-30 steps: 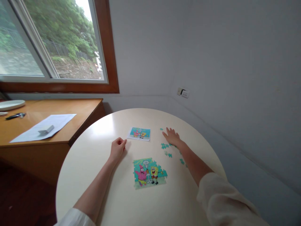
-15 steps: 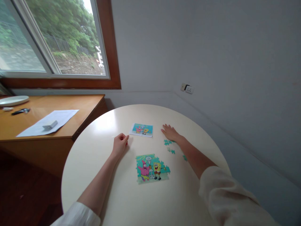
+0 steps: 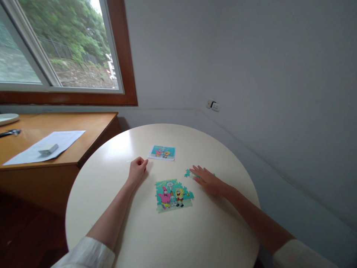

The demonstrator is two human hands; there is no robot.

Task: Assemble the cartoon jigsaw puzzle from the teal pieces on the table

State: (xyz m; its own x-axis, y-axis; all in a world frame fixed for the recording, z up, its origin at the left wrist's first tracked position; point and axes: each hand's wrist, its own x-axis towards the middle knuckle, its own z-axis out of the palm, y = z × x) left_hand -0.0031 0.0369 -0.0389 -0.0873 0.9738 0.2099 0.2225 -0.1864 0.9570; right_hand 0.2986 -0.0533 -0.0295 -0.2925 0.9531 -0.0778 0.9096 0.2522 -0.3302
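Observation:
The partly assembled jigsaw puzzle (image 3: 171,195) lies flat on the round table, showing a pink starfish, a squid figure and a yellow sponge, with a stepped upper right edge. To its right, my right hand (image 3: 208,179) is flat with fingers stretched out over loose teal puzzle pieces (image 3: 187,173), covering some of them. My left hand (image 3: 137,168) rests on the table as a loose fist, and nothing shows in it. Beyond the puzzle is a reference picture card (image 3: 162,152) with the same characters, just right of my left fist.
The round cream table (image 3: 167,238) fills the middle. A wooden desk (image 3: 92,126) stands to the left, carrying a paper sheet (image 3: 67,139), a small grey-white block (image 3: 48,149) and a white plate (image 3: 8,118). A wall socket (image 3: 215,107) is on the wall behind.
My right hand has drawn back toward me, from beyond the loose pieces to on top of some of them. My left fist stays put; the whole view has shifted slightly.

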